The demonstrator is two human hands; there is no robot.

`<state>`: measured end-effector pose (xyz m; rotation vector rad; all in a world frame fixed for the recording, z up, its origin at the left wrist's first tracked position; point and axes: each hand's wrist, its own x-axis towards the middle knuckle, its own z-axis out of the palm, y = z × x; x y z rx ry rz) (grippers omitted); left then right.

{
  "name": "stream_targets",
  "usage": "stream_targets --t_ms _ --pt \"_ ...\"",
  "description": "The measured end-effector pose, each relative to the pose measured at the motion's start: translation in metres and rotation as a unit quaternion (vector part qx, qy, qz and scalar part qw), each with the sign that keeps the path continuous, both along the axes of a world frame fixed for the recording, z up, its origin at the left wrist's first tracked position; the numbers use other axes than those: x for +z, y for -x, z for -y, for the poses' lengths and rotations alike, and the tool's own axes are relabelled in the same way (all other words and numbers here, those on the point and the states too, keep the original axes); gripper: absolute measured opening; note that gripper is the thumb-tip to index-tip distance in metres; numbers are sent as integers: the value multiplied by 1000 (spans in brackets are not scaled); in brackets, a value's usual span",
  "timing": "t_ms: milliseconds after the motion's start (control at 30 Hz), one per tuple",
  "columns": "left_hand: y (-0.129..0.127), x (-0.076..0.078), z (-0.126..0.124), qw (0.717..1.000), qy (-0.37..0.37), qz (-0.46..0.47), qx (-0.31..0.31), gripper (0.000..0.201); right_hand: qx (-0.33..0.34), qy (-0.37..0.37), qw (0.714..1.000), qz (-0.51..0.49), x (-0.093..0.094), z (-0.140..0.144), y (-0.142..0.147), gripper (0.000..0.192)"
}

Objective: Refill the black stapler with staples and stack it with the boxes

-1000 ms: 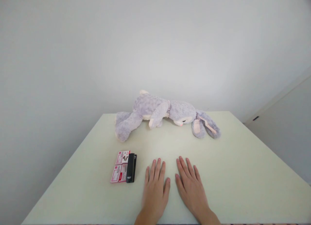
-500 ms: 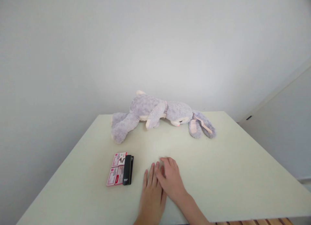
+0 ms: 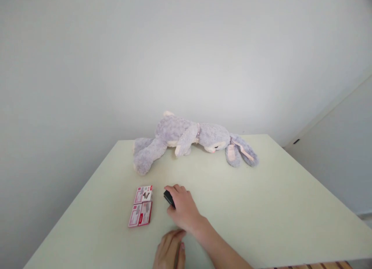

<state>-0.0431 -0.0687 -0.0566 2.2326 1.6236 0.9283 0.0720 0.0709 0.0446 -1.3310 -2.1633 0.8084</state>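
So far the pale green, flat-topped worktop carries only a few things, and nearly all of the work with them looks undone. Largest among them is the grey, long-eared plush rabbit, which lies on its side along the far edge, legs to the left and ears to the right, well apart from both hands and untouched.

Nearer, left of centre, lie the two small red-and-white printed cardboard boxes, flat and end to end, closed as far as the view shows.

Just to the right of these boxes sits the small black stapler-like tool, apart from them by a narrow strip of bare worktop. Only its far end shows, so whether it is lifted or rests on the surface is hard to tell.

The right hand reaches across from the right and covers most of that tool, its fingers curled down and closed around it in a grasp. The left hand lies at the near edge, below the right wrist, empty, its fingers pressed loosely together and flat on the worktop.

By my judgement, the tool is taken in hand and nothing more: the boxes stay closed and the rabbit is unhandled.
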Motion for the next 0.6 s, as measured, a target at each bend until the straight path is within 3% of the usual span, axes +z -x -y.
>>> stream_targets --t_ms 100,233,333,433,533,600 --pt "-5 15 -22 999 8 -35 34 44 -13 -3 1000 3 2 5 -47 68" --pt "-27 25 -49 996 4 -88 5 61 -45 -21 999 -2 5 12 -79 55" --pt "-34 25 -60 993 -4 -114 -14 61 -96 -58 993 -22 -1 16 -71 31" --pt "-32 23 -63 989 -4 -146 -16 60 -189 -88 976 -58 -12 16 -51 13" --pt "-29 23 -64 984 -5 -176 -7 60 -250 -70 943 -206 -18 12 -40 9" --pt "-30 26 -65 983 1 -185 5 60 -276 -29 901 -334 -19 6 -43 12"
